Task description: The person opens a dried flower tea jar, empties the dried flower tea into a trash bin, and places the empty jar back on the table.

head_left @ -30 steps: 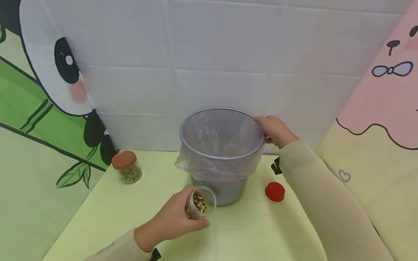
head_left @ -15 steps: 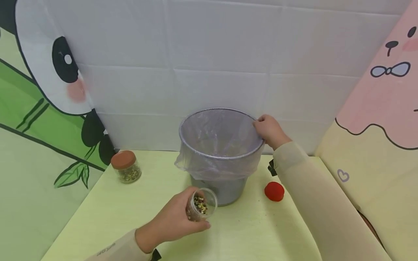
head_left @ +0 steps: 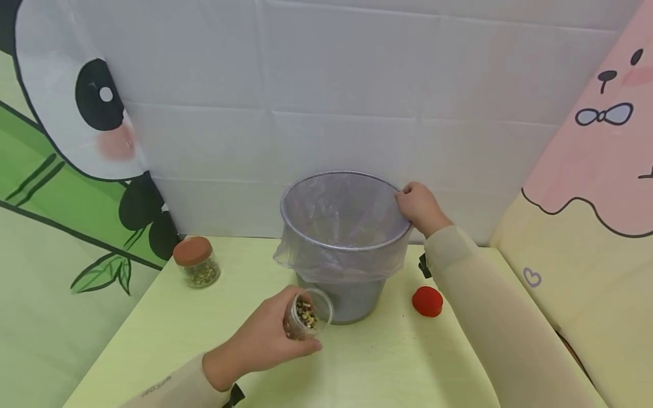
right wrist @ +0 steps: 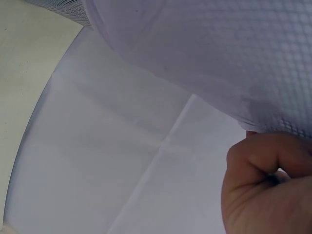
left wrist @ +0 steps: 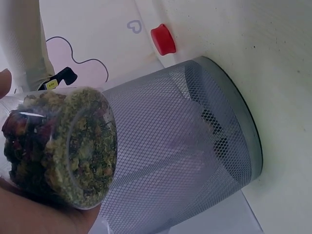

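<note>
Open jar (head_left: 308,315) shifted slightly leftward, inside left grip (head_left: 262,340)

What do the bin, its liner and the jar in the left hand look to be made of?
Bin: fine grey mesh with a smooth base band; probably metal.
Liner: thin plastic film, by its translucence, wrinkles and overhang.
Jar: clear and glossy, contents showing through; plastic or glass, I can't tell.
</note>
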Demonstrator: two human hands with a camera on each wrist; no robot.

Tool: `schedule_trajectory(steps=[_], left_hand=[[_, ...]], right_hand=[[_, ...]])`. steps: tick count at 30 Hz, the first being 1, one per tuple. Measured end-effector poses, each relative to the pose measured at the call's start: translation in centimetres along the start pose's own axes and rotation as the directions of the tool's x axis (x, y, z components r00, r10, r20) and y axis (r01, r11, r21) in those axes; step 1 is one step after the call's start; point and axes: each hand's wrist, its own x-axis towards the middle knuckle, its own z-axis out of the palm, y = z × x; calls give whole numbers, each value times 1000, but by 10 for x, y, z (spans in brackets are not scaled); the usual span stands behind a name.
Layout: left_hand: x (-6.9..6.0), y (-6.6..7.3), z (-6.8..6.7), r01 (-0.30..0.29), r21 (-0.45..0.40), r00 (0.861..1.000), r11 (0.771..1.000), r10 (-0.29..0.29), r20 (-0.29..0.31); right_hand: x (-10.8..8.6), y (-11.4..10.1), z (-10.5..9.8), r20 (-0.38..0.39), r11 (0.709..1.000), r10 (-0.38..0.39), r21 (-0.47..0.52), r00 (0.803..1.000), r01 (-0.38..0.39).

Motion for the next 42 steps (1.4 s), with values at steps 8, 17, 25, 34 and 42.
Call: schedule_trajectory(steps=[8,17,25,34,42], left_hand=[[3,3,-11,-12,49,1000,999,12,-3],[9,6,-27,-50,126,997,991,56,-46],[20,14,-59,-28,167,994,986,46,-104],[48,14,-111,17,273,983,962,34,-181],[90,8,-162,104,365,985,925,-45,-167]], right_hand=[[0,1,1,8,1000,8,16,1000,-8],[1,0,0,-1,999,21,-24,1000,-21],[2,-1,1,-2,999,20,-26,1000,-20],[8,-3,4,-16,999,21,-27,1000,-22],[20,-9,9,-35,998,48,-34,998,-50]])
